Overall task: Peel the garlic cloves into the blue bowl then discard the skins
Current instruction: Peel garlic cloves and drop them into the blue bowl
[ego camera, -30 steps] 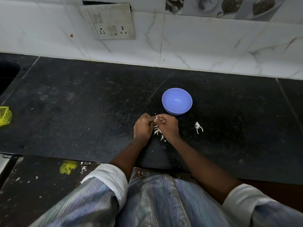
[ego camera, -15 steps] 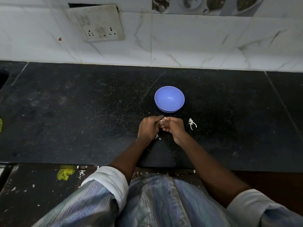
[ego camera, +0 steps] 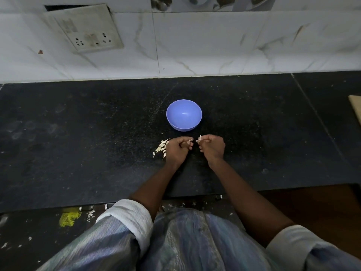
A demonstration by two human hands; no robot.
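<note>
Just beyond the left hand's (ego camera: 176, 149) outer edge, a loose heap of garlic skins (ego camera: 161, 148) lies on the black counter (ego camera: 78, 143), touching the knuckles. That hand is curled tight, thumb and forefinger pinching what is probably a garlic clove (ego camera: 189, 142), though it is too small to be sure. A narrow gap separates it from the right hand (ego camera: 212, 146), also curled, which pinches a pale strip of skin (ego camera: 199, 138) at its fingertips. To peel well, the person should keep the clove steady in the left hand and pull the strip away along its length, not across. The blue bowl (ego camera: 172, 122) stands just ahead of both hands, near the fingertips, and looks empty.
</note>
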